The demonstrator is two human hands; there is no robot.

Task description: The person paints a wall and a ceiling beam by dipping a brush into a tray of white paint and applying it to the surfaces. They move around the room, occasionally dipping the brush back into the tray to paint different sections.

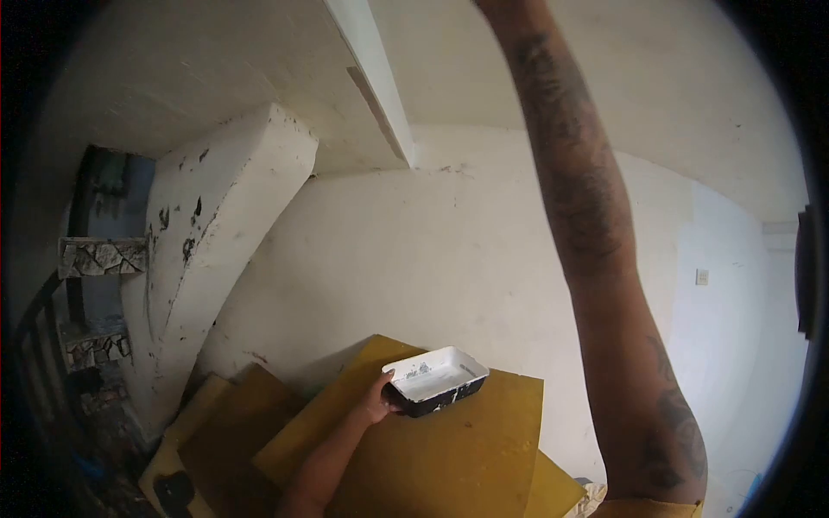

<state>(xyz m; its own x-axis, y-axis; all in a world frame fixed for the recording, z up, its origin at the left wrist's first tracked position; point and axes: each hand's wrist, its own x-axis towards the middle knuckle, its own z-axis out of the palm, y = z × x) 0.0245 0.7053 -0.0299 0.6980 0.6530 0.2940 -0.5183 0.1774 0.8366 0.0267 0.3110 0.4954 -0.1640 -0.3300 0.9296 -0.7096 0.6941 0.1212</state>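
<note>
My left hand (377,399) grips the near left end of a paint tray (439,373), thumb at the rim and fingers beneath. Black on the outside, the tray is coated inside with white paint, and white drips run down its front wall. It is held roughly level, with yellow-brown boards behind and below it. My right arm (587,190) stretches straight up toward the ceiling. Its hand lies beyond the top edge of the view, so whatever it touches or holds is hidden.
Large yellow-brown boards (466,449) lean below the white wall (414,250). A sloping white beam with peeling paint (224,207) stands left, near stone-faced steps (104,257) and a dark railing. A ceiling beam (371,78) runs overhead. A light switch (702,277) is at right.
</note>
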